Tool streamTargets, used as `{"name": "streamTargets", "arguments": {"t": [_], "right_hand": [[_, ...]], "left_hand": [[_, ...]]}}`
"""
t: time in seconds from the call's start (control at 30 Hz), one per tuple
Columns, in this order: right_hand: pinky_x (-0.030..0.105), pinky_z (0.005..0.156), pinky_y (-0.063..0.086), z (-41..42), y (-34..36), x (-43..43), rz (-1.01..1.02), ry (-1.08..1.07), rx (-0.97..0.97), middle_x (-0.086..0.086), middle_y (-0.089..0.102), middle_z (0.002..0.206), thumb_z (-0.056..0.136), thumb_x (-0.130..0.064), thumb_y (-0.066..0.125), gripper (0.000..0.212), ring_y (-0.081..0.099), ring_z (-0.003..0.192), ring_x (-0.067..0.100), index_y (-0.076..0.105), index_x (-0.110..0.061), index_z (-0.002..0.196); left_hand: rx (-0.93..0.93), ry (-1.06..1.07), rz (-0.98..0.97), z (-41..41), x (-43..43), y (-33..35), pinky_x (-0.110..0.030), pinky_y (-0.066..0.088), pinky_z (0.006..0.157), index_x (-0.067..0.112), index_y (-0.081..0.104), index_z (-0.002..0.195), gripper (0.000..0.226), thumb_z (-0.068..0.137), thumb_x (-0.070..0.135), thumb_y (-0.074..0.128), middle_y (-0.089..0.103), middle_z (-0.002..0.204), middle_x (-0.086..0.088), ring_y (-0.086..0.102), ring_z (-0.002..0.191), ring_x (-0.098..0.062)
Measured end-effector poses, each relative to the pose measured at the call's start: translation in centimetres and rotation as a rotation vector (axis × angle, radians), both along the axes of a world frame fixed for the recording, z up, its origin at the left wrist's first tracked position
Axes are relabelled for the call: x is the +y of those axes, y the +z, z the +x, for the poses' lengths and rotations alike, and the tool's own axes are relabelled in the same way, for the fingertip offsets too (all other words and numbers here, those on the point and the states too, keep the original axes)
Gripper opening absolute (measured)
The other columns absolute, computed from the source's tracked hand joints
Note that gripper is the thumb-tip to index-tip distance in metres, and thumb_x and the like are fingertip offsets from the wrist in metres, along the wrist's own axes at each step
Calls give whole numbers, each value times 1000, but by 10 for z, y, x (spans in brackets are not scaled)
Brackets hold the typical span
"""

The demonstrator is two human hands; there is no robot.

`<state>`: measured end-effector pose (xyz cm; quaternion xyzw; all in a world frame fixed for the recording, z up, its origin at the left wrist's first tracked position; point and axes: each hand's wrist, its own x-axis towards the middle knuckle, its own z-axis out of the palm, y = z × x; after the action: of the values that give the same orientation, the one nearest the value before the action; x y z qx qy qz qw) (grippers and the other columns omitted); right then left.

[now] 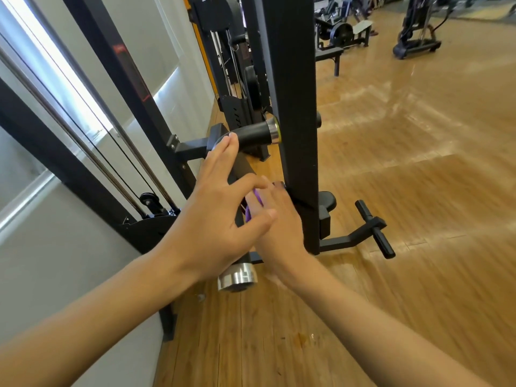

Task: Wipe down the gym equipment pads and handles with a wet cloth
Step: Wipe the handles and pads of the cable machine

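The left grip [217, 210] lies open, fingertips steadying the upper handle [251, 135], while the right grip [279, 227] presses the purple cloth [254, 201] onto the lower handle [243, 171] to wipe it; whether its fingers clasp, I cannot tell.

wood floor [418, 163] glossy | small brown stain [301, 337] near bottom | grey wall [69, 261] left | pane [156, 43], perhaps mirror

Purple cloth [257, 198] – only a bunched sliver shows, against the lower handle [242, 171], between the left hand [220, 216] and right hand [279, 227]. Lower handle: black grip, angled down towards the camera, chrome end cap [237, 277]. Upper handle [251, 135]: black, near horizontal, chrome end with yellow-green rim – left fingertips touching its inner end.
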<state>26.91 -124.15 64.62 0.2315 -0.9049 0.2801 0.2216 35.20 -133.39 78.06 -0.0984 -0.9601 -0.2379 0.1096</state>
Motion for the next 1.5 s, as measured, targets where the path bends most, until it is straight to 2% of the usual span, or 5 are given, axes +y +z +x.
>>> {"name": "streamTargets", "arguments": {"t": [0.57, 0.8, 1.0, 1.2, 1.5], "right_hand": [[31, 98, 45, -5, 31, 5, 177, 154, -224, 8, 60, 133, 100, -16, 59, 31, 57, 125, 24, 60, -9, 130], [46, 124, 28, 48, -43, 36, -18, -9, 272, 15, 52, 151, 108, -15, 48, 38, 42, 146, 30, 55, -11, 145], [36, 123, 21, 2, -9, 2, 54, -126, -31, 0, 58, 140, 102, -38, 53, 35, 41, 143, 19, 59, -23, 133], [46, 125, 25, 68, -79, 60, -24, -33, 462, 13, 42, 157, 107, -11, 46, 43, 36, 149, 31, 44, -15, 149], [51, 123, 27, 54, -141, 61, -288, -53, 494, 11, 19, 168, 98, -10, 66, 80, 23, 154, 34, 20, -25, 161]], "left_hand": [[-32, -9, -22, 18, 16, 7, -9, -15, 110, 46, 59, 126, 62, 74, 74, 39, -4, 174, 12, -17, 155, 3], [-15, -34, 15, 31, 18, 7, -5, -9, 112, 41, 66, 116, 52, 79, 71, 44, 1, 173, 16, -15, 154, 8], [-58, -6, -21, 32, 36, 11, -2, -14, 104, 55, 54, 108, 45, 73, 79, 39, -2, 174, 13, -16, 153, 6], [-66, -13, -12, 41, 33, 13, 6, -11, 102, 54, 59, 101, 39, 76, 78, 43, 0, 172, 18, -15, 152, 9], [-107, 44, -89, 33, 35, 16, -30, 0, 119, 45, 64, 107, 56, 69, 81, 43, 1, 173, 16, -10, 156, 1]]}}
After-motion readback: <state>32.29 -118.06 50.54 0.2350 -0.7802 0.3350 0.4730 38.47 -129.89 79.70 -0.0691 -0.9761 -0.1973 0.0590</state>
